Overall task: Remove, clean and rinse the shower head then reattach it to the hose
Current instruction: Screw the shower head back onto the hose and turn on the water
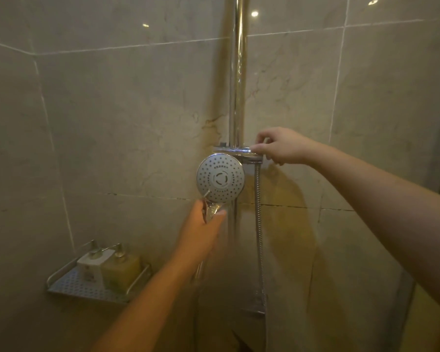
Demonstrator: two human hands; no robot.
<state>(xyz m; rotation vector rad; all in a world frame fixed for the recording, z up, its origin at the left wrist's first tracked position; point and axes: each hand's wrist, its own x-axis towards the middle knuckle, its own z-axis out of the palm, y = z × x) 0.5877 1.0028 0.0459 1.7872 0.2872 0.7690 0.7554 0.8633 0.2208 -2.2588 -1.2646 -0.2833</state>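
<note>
Both arms are bare and stretched forward. The left arm rises from the bottom centre, forearm angled up and slightly right, wrist straight. The left hand (203, 224) is closed in a grip around the shower head handle (212, 208), thumb on the near side and pointing up, its fingers wrapped out of sight behind. The right arm enters from the right edge, the forearm sloping up and left. The right hand (280, 146) is turned palm down, its fingertips (255, 149) pinching the chrome bracket (235, 150), knuckles raised and wrist level.

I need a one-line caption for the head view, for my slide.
Left hand grips shower head handle; right hand touches chrome holder.
</note>
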